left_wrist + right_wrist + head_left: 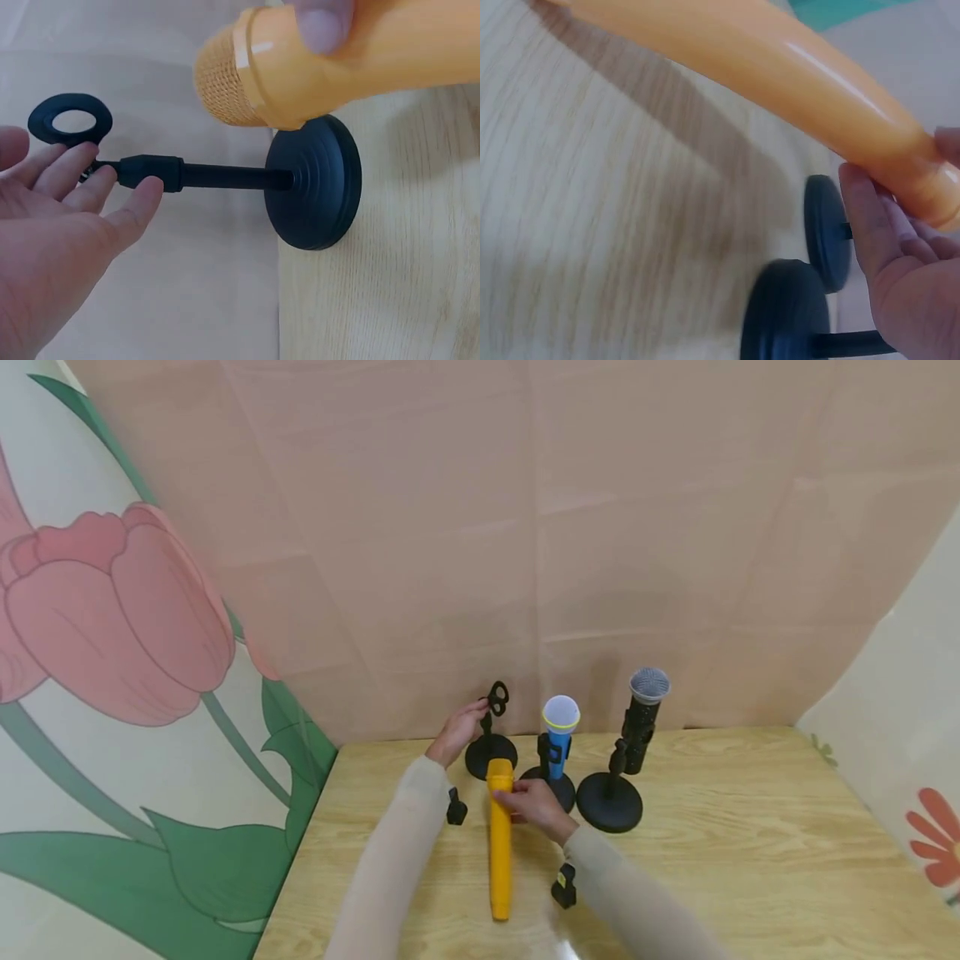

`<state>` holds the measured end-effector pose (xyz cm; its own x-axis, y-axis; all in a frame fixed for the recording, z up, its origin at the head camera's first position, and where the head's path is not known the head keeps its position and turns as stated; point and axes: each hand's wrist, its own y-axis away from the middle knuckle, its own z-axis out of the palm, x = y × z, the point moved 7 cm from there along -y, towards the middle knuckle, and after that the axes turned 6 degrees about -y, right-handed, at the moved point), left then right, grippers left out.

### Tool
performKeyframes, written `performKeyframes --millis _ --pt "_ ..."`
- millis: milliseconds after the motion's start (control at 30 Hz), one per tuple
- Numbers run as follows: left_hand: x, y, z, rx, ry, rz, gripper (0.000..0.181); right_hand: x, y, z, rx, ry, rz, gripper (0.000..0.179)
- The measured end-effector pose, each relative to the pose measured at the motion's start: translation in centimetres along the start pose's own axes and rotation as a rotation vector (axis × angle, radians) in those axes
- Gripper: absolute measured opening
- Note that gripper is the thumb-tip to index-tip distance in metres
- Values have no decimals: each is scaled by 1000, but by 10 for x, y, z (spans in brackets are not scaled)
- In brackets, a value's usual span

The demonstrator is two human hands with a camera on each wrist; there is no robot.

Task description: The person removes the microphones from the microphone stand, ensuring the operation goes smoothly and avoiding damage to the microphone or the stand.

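A yellow microphone (pixel 500 860) is gripped near its head by my right hand (pixel 538 806), thumb on one side and fingers on the other. It slants above the table, mesh head toward the wall. My left hand (pixel 457 732) reaches to the black microphone stand (pixel 489 758) on the left. In the left wrist view its loosely extended fingers (pixel 90 187) lie at the stand's neck, just below the ring-shaped clip (pixel 94 112). The stand's round base (pixel 315 184) sits on the table, partly behind the microphone head.
To the right, a blue microphone (pixel 558 752) with a white head stands in a second stand. Beyond it, a black microphone (pixel 639 727) with a silver head is held in a third stand (pixel 609 802). A pinkish cloth (pixel 480 568) hangs behind the wooden table (pixel 735 843).
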<state>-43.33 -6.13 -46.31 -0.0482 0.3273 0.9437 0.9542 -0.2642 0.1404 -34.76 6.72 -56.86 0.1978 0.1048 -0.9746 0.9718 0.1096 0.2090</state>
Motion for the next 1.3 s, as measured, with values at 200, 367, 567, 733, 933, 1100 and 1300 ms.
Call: performKeyframes --millis 200,367,567,733,933,1100,1300 --pt "0 -4 2 -23 1 2 48 5 -8 2 46 68 9 34" --pt "1 -4 4 -46 2 5 49 11 -14 4 48 93 40 38" --pt "1 -3 3 -51 -4 4 50 19 -16 7 57 88 76 45" --pt "-3 0 1 -54 -1 15 51 23 -18 7 83 89 55 43" --pt "-11 6 -3 -54 14 31 52 28 -22 4 116 132 28 40" --pt "-23 14 -7 -54 39 29 52 30 -25 5 125 174 16 40" --pt "-36 25 -7 -44 57 41 51 31 -25 5 138 220 19 47"
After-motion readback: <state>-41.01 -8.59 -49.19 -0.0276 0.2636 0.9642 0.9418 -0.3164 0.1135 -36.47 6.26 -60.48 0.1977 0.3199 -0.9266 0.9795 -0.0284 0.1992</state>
